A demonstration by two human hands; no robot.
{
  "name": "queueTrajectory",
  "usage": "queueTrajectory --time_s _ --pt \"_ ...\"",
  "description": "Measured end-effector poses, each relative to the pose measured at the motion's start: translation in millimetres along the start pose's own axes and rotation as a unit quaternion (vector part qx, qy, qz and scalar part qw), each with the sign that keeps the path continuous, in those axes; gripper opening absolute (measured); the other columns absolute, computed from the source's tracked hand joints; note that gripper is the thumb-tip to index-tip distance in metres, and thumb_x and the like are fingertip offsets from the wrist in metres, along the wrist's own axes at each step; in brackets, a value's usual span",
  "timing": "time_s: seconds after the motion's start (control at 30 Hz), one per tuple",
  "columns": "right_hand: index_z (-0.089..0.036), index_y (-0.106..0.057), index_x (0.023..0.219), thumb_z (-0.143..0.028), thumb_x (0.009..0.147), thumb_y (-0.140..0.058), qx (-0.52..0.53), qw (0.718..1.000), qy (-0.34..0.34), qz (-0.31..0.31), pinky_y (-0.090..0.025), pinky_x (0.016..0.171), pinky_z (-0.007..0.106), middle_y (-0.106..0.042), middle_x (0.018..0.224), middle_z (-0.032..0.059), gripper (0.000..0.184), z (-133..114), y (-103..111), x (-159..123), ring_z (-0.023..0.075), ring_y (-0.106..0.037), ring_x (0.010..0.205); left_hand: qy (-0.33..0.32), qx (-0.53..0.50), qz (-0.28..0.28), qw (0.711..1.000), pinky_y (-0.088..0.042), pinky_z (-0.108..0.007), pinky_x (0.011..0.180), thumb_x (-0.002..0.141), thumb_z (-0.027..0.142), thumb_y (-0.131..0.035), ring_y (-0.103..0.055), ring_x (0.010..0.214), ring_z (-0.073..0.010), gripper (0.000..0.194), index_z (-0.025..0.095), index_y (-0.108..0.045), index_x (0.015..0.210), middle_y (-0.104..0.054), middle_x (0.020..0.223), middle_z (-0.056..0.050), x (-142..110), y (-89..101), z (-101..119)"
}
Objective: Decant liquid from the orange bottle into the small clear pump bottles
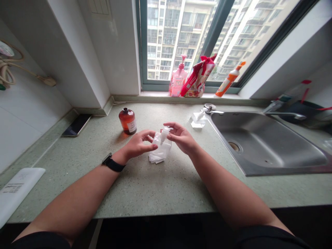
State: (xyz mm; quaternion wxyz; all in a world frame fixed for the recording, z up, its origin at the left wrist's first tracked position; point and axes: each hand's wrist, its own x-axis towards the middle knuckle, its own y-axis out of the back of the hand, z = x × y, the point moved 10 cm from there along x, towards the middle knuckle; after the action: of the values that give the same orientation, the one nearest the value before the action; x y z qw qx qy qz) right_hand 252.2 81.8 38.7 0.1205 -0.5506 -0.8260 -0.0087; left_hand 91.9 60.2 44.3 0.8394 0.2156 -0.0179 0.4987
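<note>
A small clear pump bottle [161, 147] with a white pump head stands on the greenish counter [145, 183], on what looks like a folded white tissue [155, 158]. My left hand [138, 144], with a black watch on the wrist, grips the bottle's left side with thumb and fingers. My right hand [180, 137] curls round the white pump head at the top. An amber bottle [128, 121] with a white label stands a little behind and to the left.
A steel sink [261, 145] lies at the right, with another clear pump bottle [198, 119] by its corner. A phone [77, 125] lies at the left wall, a white flat object [15, 190] at the near left. On the windowsill stand a pink pump bottle [177, 79], a red bag [198, 77] and an orange-and-white bottle [229, 80].
</note>
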Motion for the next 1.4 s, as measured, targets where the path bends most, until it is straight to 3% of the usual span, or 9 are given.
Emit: queueTrajectory --time_s 0.23,0.47,0.67,0.73,0.9,0.97,1.13,1.3,1.4 --pt "-0.031 -0.067 0.128 -0.057 0.089 -0.077 -0.08 0.992 0.052 0.088 -0.052 0.115 0.055 -0.084 0.106 0.0065 0.048 -11 33 3 0.0312 -0.069 0.133 -0.067 0.186 0.16 0.967 -0.064 -0.045 0.099 0.085 0.055 -0.087 -0.076 0.108 -0.027 0.059 0.021 -0.067 0.129 -0.074 0.123 -0.01 -7 33.0 14" --pt "-0.034 -0.063 0.136 -0.037 0.081 -0.076 -0.09 0.993 0.078 0.005 -0.05 0.117 0.053 -0.075 0.142 0.0059 0.056 -13 0 -3 0.0311 -0.063 0.142 -0.111 0.24 0.14 0.954 -0.059 -0.048 0.107 0.085 0.055 -0.089 -0.074 0.117 -0.0292 0.065 0.021 -0.064 0.135 -0.075 0.126 -0.01 -9 24.2 20" --pt "-0.029 -0.067 0.12 -0.02 0.07 -0.059 -0.089 0.983 0.081 0.135 -0.05 0.114 0.057 -0.083 0.098 0.0035 0.052 -9 37 0 0.032 -0.071 0.128 -0.106 0.266 0.163 0.944 -0.055 -0.048 0.115 0.085 0.059 -0.088 -0.071 0.125 -0.0313 0.068 0.021 -0.065 0.136 -0.074 0.132 -0.012 -11 31.1 23" --pt "-0.029 -0.063 0.127 -0.018 0.067 -0.057 -0.096 0.982 0.081 0.144 -0.048 0.117 0.057 -0.084 0.104 0.0041 0.061 -10 40 0 0.0312 -0.069 0.133 -0.119 0.269 0.163 0.942 -0.055 -0.048 0.115 0.085 0.06 -0.088 -0.071 0.124 -0.0311 0.069 0.02 -0.065 0.136 -0.074 0.132 -0.012 -11 30.5 25" --pt "-0.032 -0.058 0.139 -0.013 0.068 -0.058 -0.1 0.989 0.106 0.022 -0.042 0.124 0.056 -0.077 0.138 0.0035 0.074 -21 -1 -5 0.0296 -0.06 0.147 -0.157 0.278 0.144 0.937 -0.057 -0.048 0.11 0.084 0.059 -0.089 -0.072 0.121 -0.0303 0.07 0.022 -0.065 0.139 -0.075 0.13 -0.011 -11 22.9 29" --pt "-0.032 -0.063 0.135 -0.011 0.069 -0.057 -0.105 0.988 0.112 0.031 -0.044 0.121 0.057 -0.081 0.128 0.0024 0.069 -24 -2 -7 0.0302 -0.066 0.139 -0.159 0.279 0.151 0.935 -0.058 -0.048 0.11 0.085 0.058 -0.089 -0.073 0.121 -0.0301 0.069 0.022 -0.065 0.139 -0.075 0.13 -0.011 -12 24.5 29" --pt "-0.03 -0.069 0.12 -0.011 0.07 -0.058 -0.114 0.974 0.121 0.151 -0.046 0.119 0.058 -0.078 0.088 -0.0013 0.054 -22 34 -7 0.0286 -0.073 0.12 -0.143 0.28 0.174 0.933 -0.059 -0.048 0.11 0.086 0.056 -0.089 -0.073 0.122 -0.0306 0.066 0.022 -0.065 0.137 -0.075 0.131 -0.012 -13 31.0 28" --pt "-0.037 -0.065 0.142 -0.015 0.078 -0.067 -0.134 0.985 0.1 0.049 -0.036 0.13 0.056 -0.066 0.151 0.0027 0.068 -15 12 -4 0.0277 -0.054 0.151 -0.162 0.267 0.147 0.939 -0.058 -0.049 0.11 0.085 0.053 -0.09 -0.073 0.121 -0.0304 0.067 0.023 -0.065 0.14 -0.075 0.128 -0.011 -12 23.9 31" --pt "-0.041 -0.07 0.141 -0.032 0.089 -0.075 -0.168 0.981 0.092 -0.024 -0.035 0.131 0.057 -0.051 0.169 0.0009 0.053 -15 -7 -7 0.0304 -0.04 0.161 -0.169 0.257 0.118 0.944 -0.058 -0.049 0.11 0.084 0.052 -0.091 -0.072 0.12 -0.0303 0.068 0.024 -0.064 0.14 -0.074 0.129 -0.011 -11 18.4 30"
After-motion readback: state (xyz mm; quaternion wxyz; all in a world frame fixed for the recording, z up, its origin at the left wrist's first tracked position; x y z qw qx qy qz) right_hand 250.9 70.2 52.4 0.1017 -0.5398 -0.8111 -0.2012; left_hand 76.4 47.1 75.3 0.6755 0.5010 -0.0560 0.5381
